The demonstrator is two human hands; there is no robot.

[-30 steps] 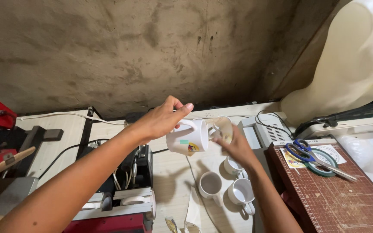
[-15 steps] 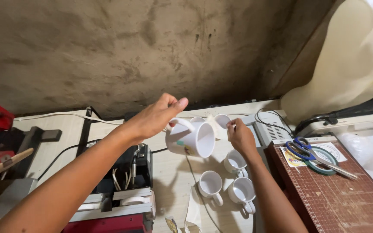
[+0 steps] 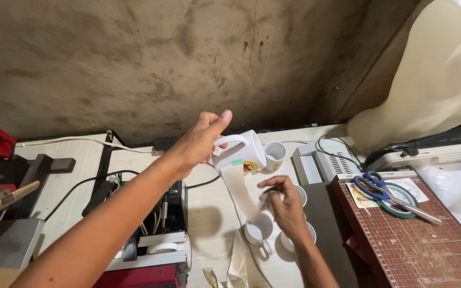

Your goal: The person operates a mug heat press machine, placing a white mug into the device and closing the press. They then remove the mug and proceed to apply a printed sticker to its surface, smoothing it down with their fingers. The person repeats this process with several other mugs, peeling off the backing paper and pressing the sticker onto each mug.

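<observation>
Your left hand (image 3: pixel 201 143) grips a white mug (image 3: pixel 244 154) by its handle above the table (image 3: pixel 209 213); your right hand (image 3: pixel 284 200) pinches the paper strip (image 3: pixel 239 192) hanging below it.

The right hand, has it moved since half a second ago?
Yes. The right hand has dropped away from the held mug, toward the white cups on the table, pulling the paper strip down.

White mugs: five — one held (image 3: pixel 246 152), four on the worktop (image 3: pixel 275 154). Scissors (image 3: pixel 380 188): one. Tape roll (image 3: pixel 401 198): one. Paper strip (image 3: pixel 239 192): one.
</observation>
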